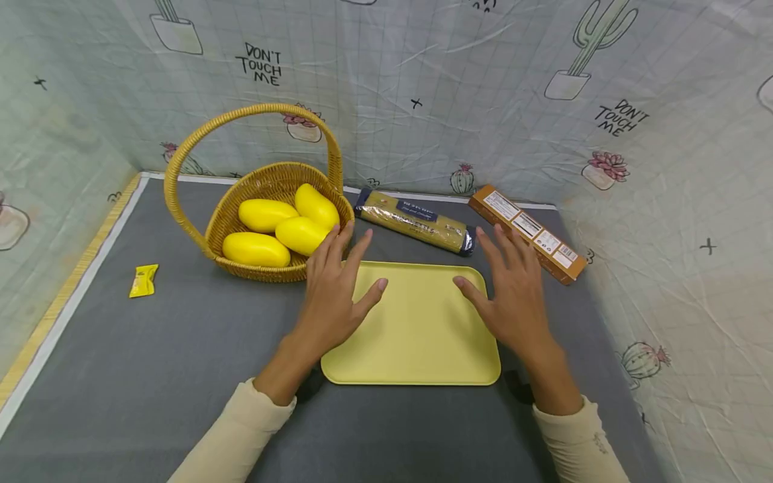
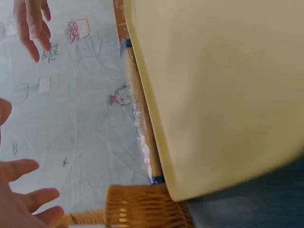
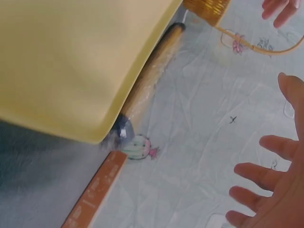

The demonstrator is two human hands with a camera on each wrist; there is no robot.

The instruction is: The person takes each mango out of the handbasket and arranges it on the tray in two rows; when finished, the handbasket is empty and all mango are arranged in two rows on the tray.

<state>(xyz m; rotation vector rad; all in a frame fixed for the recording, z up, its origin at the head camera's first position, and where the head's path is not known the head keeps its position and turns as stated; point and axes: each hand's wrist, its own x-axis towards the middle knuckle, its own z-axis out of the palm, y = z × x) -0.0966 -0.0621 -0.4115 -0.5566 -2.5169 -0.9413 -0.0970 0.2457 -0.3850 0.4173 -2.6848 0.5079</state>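
Both hands hover over a pale yellow tray [image 1: 417, 329] with fingers spread and nothing held. My left hand [image 1: 334, 295] is above the tray's left side, its fingertips near the front right rim of a wicker basket [image 1: 266, 274]. In that basket lie several yellow mangoes [image 1: 256, 249]. Over the tray's right side is my right hand [image 1: 513, 292], its fingertips close to a brown box [image 1: 525, 231] and to the end of a bag of spaghetti [image 1: 417, 218]. In the left wrist view the tray [image 2: 223, 95] fills the right side, with the left hand [image 2: 26, 202] at the lower left.
A small yellow wrapped candy [image 1: 143, 280] lies on the grey tabletop [image 1: 181, 376], left of the basket. Cloth printed with cacti [image 1: 417, 134] hangs behind the table and along its sides. The basket's tall handle [image 1: 253, 111] arches up against it.
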